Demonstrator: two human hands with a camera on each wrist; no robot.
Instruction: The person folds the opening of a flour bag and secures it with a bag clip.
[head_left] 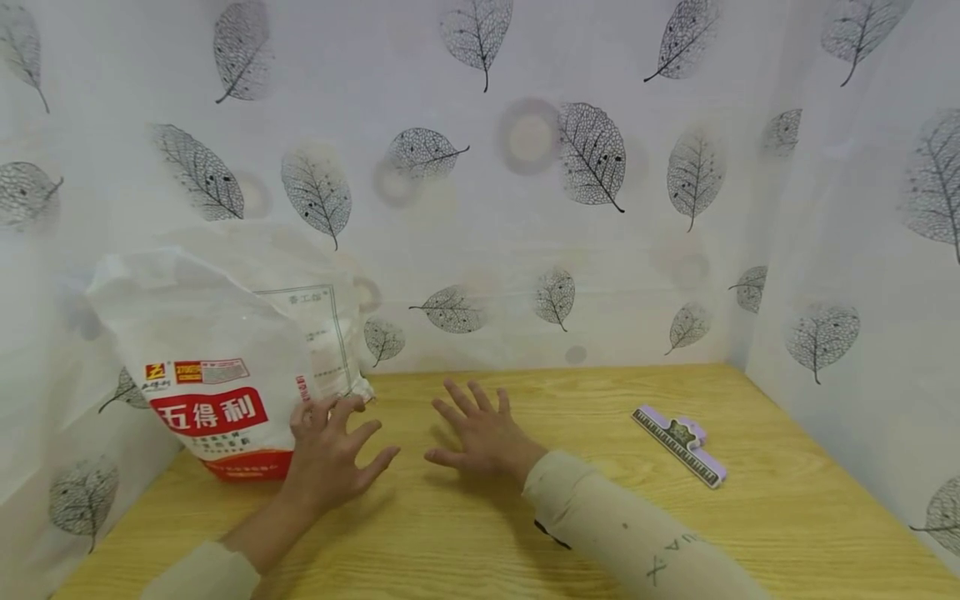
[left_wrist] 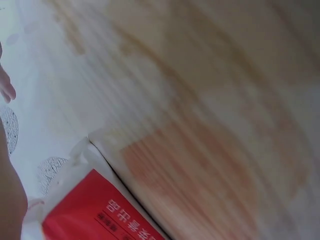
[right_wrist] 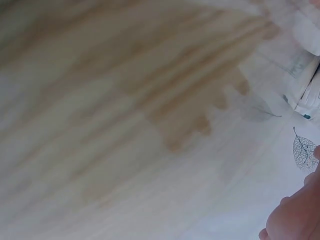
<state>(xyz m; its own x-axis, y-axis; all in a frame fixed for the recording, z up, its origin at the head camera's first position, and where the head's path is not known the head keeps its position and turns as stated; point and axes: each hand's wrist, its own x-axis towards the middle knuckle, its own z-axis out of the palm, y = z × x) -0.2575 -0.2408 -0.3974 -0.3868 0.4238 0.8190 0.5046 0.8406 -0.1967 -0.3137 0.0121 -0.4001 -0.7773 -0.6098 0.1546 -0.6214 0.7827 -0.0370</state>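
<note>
A white flour bag (head_left: 225, 333) with a red label and a folded-over top stands on the left of the table. My left hand (head_left: 330, 450) is right at the bag's lower right side, its fingers spread and loosely bent, holding nothing. In the left wrist view, the bag's red base (left_wrist: 90, 210) shows at the bottom, with part of the hand along the left edge. My right hand (head_left: 483, 433) hovers low over the middle of the table, fingers spread and nothing in them. Its palm side (right_wrist: 295, 215) appears at the lower right of the right wrist view.
On the right side of the wooden table (head_left: 555, 392) lies a purple clip (head_left: 678, 444) with a piano-key pattern along its edge. A white leaf-print curtain (head_left: 480, 242) borders the table at the back and on both sides.
</note>
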